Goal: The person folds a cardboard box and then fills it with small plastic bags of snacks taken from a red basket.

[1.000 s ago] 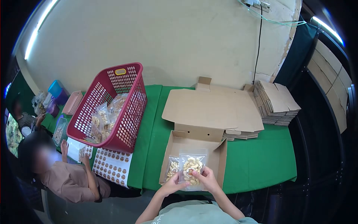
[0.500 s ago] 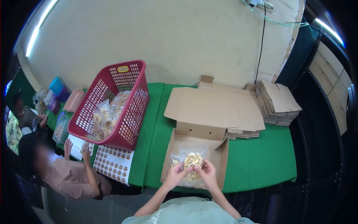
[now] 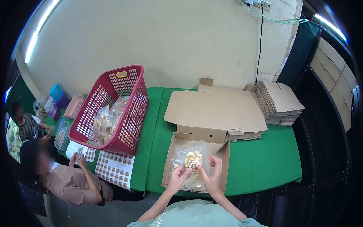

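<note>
At lower centre of frame, left hand pinches 1 clear cashew bag above the open carton; right hand presses thumb on it, fingers raised, curled.

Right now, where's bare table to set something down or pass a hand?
Biggest: green cloth right of the box, in front of the carton stack. Narrower: the strip between basket and box. Crowded: inside the box, with left hand and right hand at a bag; left of the basket, around the pink tray.
</note>
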A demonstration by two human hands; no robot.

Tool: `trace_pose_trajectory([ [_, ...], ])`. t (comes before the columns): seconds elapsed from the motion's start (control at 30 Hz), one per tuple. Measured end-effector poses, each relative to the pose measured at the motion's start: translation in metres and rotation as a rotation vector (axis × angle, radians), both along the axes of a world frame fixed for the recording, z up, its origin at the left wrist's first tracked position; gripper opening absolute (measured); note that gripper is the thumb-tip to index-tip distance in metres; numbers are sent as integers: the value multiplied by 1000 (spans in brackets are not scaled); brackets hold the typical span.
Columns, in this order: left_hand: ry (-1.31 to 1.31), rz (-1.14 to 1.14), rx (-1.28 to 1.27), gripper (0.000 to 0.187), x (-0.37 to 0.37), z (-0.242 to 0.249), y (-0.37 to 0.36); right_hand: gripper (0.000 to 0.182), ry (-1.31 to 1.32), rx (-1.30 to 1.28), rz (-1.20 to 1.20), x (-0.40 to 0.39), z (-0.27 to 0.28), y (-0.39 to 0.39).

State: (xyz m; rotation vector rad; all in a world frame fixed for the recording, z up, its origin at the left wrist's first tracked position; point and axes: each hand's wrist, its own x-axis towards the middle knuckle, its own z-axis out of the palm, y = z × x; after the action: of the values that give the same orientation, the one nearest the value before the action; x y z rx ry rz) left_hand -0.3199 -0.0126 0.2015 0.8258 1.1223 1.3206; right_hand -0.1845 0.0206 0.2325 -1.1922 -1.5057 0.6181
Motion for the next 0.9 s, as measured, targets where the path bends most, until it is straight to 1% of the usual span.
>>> trace_pose_trajectory([
  [0.03,-9,30,4,22,2,-4,0,33,-62,22,33,2,3,-2],
  [0.1,29,92,53,17,10,0,1,29,-185,68,101,4,5,-6],
  [0.13,49,125,76,15,12,1,1,26,-158,69,91,2,3,-7],
  [0.2,130,126,149,14,12,-17,1,20,-100,69,82,-1,-4,-6],
  [0.27,172,139,183,16,13,-31,-1,21,-96,85,100,-2,-11,-4],
  [0.3,172,152,184,18,15,-29,-2,22,-94,92,107,-1,-14,-4],
  [0.4,229,152,171,16,12,-32,-4,20,34,-105,199,1,-16,0],
  [0.47,221,156,154,14,11,-33,-5,23,73,-118,243,3,-21,5],
  [0.5,184,164,144,15,13,-23,-5,24,93,-126,264,2,-23,6],
  [0.6,27,215,126,22,21,0,-3,32,19,-42,182,0,-9,6],
  [0.63,-33,236,123,24,22,5,-2,35,142,-105,183,-1,-9,7],
  [0.7,-61,214,108,24,19,10,-1,41,385,-228,181,-3,-10,9],
  [0.73,-76,202,100,24,18,11,-1,40,358,-253,247,-2,-15,11],
  [0.8,10,193,102,23,15,-8,0,38,302,-307,377,2,-29,11],
  [0.87,68,173,94,21,14,-21,0,33,286,-376,359,2,-33,5],
  [0.9,83,158,84,20,13,-15,2,30,279,-409,351,1,-34,4],
])
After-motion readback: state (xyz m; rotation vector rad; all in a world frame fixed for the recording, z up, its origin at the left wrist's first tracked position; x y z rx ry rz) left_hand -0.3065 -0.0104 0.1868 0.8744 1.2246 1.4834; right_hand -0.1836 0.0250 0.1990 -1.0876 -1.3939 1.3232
